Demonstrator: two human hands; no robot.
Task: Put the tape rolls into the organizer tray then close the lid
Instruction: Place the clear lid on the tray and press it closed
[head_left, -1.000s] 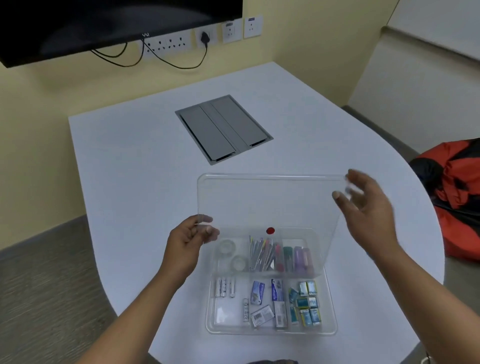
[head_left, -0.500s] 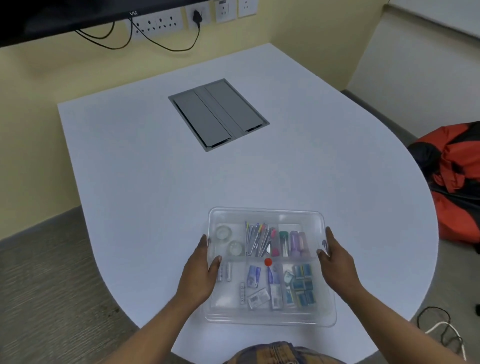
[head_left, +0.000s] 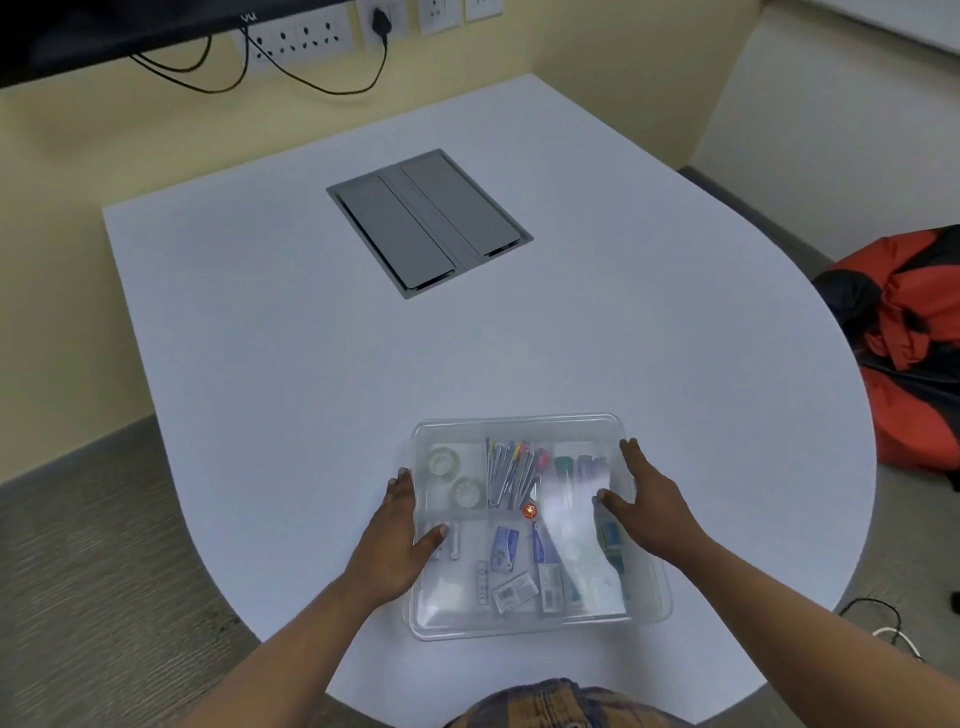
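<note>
Clear plastic lid (head_left: 535, 525) is lying over the organizer tray (head_left: 649, 616) on the bench (head_left: 311, 364), tape rolls (head_left: 443, 461) inside at far left; left hand (head_left: 400, 540) and right hand (head_left: 649, 509), spread flat, are pressing opposite edges, so seating appears the closing step, next calling for even downward pressure.

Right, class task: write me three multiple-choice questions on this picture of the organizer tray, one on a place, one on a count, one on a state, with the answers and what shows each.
1. Where in the organizer tray do the tape rolls lie?
A. far-left compartment
B. near-right compartment
C. outside on the table

2. How many tape rolls show?
A. one
B. two
C. four

3. What state is the lid in?
A. standing upright
B. lying beside the tray
C. down over the tray

Answers: 1 A, they sit left of the pens. 2 B, two clear rings lie one behind the other. 3 C, the left hand and right hand rest on it atop the tray.
</note>
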